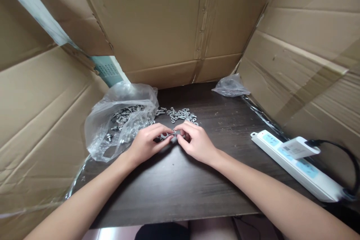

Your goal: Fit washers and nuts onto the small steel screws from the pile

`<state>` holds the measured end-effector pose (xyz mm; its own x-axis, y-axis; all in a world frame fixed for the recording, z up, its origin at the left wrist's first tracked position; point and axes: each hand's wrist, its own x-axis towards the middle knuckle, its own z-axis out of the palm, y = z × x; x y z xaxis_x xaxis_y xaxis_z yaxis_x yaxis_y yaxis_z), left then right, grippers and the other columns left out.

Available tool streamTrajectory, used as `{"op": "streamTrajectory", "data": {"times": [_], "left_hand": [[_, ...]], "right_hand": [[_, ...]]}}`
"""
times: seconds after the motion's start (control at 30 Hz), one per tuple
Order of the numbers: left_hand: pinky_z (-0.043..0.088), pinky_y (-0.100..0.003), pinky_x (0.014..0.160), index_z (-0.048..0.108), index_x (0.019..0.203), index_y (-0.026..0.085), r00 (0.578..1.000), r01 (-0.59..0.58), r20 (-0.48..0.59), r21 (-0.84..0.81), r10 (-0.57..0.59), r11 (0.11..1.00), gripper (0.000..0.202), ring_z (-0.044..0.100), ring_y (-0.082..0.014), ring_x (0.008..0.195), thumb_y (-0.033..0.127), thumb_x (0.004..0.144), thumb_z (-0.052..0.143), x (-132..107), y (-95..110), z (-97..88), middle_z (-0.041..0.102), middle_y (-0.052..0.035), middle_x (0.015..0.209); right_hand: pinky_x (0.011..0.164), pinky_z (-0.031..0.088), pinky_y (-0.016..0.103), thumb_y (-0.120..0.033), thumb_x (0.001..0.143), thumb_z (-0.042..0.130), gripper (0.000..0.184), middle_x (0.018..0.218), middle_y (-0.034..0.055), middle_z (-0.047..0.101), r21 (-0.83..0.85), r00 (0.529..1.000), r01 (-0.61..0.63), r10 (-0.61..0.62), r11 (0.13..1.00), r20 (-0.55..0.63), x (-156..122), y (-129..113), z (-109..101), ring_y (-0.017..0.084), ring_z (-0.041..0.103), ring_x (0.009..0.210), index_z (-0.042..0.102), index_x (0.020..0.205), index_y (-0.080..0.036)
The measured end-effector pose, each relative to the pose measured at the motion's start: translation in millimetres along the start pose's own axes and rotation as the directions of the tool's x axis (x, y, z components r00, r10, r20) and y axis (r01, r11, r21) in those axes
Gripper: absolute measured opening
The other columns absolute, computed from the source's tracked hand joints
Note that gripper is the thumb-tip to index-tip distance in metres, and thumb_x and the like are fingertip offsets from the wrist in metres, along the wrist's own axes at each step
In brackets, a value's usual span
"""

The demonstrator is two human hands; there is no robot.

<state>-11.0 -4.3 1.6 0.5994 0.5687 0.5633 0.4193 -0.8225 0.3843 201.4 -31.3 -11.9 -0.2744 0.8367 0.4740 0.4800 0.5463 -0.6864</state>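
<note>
My left hand (147,143) and my right hand (195,143) meet at the middle of a dark wooden table (180,187). Both pinch a small metal bolt with a washer (172,134) between their fingertips. Just beyond the fingers lies a loose pile of metal nuts and washers (182,114). To the left, a clear plastic bag (120,120) lies open with several bolts and washers inside it, close to my left hand.
Cardboard walls surround the table on the left (39,120), back (168,26) and right (309,45). A small crumpled plastic bag (230,86) lies at the back right. A white power strip (298,165) with an adapter and black cable sits at the right.
</note>
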Motion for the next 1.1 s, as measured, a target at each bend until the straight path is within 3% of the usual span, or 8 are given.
{"op": "streamTrajectory", "data": {"times": [0.23, 0.4, 0.67, 0.8, 1.0, 1.1], "left_hand": [[0.058, -0.025, 0.074, 0.072, 0.096, 0.018, 0.995, 0.058, -0.077, 0.015, -0.057, 0.998, 0.01, 0.073, -0.0158, 0.079, 0.025, 0.097, 0.064, 0.7, -2.0, -0.5, 0.078, -0.004, 0.089], [0.059, -0.024, 0.076, 0.072, 0.097, 0.016, 0.992, -0.002, -0.125, -0.017, 0.0, 1.0, 0.007, 0.073, -0.0142, 0.08, 0.021, 0.096, 0.066, 1.6, 0.9, -0.5, 0.078, -0.0044, 0.091], [0.057, -0.019, 0.067, 0.071, 0.1, 0.015, 0.999, -0.038, -0.017, -0.03, 0.038, 0.999, 0.011, 0.069, -0.0107, 0.069, 0.024, 0.096, 0.067, 1.1, -3.8, 0.9, 0.075, -0.0032, 0.086], [0.056, -0.02, 0.069, 0.071, 0.099, 0.014, 0.998, -0.062, -0.031, -0.022, 0.062, 0.998, 0.01, 0.069, -0.011, 0.072, 0.023, 0.095, 0.068, 0.7, -5.2, 1.9, 0.075, -0.0034, 0.086], [0.055, -0.02, 0.067, 0.071, 0.098, 0.015, 0.993, -0.114, -0.044, -0.038, 0.113, 0.993, 0.01, 0.068, -0.0116, 0.072, 0.024, 0.096, 0.068, 1.4, -2.1, 2.9, 0.074, -0.0036, 0.083], [0.055, -0.021, 0.068, 0.071, 0.099, 0.014, 0.99, -0.128, -0.057, -0.024, 0.127, 0.991, 0.008, 0.068, -0.0121, 0.073, 0.021, 0.096, 0.068, 2.0, -0.3, 3.4, 0.074, -0.0038, 0.083]], "right_hand": [[0.062, 0.046, 0.027, -0.013, 0.088, 0.058, 0.017, 0.087, 0.0019, 0.059, 0.078, 0.999, 0.027, -0.024, 0.997, -0.045, -1.2, -4.6, -0.2, 0.014, 0.054, 0.069, 0.064, 0.102, -0.021], [0.061, 0.045, 0.027, -0.018, 0.091, 0.06, 0.012, 0.089, 0.0029, 0.06, 0.037, 1.0, -0.016, 0.017, 0.999, -0.013, 0.1, -2.9, -0.8, 0.014, 0.054, 0.069, 0.063, 0.103, -0.02], [0.063, 0.044, 0.028, -0.018, 0.092, 0.057, 0.009, 0.08, 0.0013, 0.059, 0.02, 0.999, 0.018, -0.018, 1.0, 0.026, -0.6, -0.5, -0.9, 0.015, 0.054, 0.067, 0.064, 0.097, -0.019], [0.066, 0.043, 0.029, -0.021, 0.092, 0.058, 0.004, 0.08, 0.0011, 0.059, 0.004, 0.999, 0.0, -0.001, 1.0, 0.049, -1.7, -2.1, -1.3, 0.015, 0.054, 0.069, 0.062, 0.093, -0.019], [0.065, 0.036, 0.03, -0.028, 0.102, 0.044, 0.035, 0.068, -0.0004, 0.051, -0.01, 0.991, -0.021, 0.022, 1.0, 0.132, -0.7, -1.6, -2.1, 0.014, 0.049, 0.065, 0.046, 0.069, -0.021], [0.063, 0.034, 0.03, -0.031, 0.104, 0.04, 0.039, 0.065, -0.0012, 0.047, -0.01, 0.988, -0.032, 0.033, 0.999, 0.152, -0.1, -0.7, -1.9, 0.014, 0.046, 0.062, 0.04, 0.066, -0.021]]}}
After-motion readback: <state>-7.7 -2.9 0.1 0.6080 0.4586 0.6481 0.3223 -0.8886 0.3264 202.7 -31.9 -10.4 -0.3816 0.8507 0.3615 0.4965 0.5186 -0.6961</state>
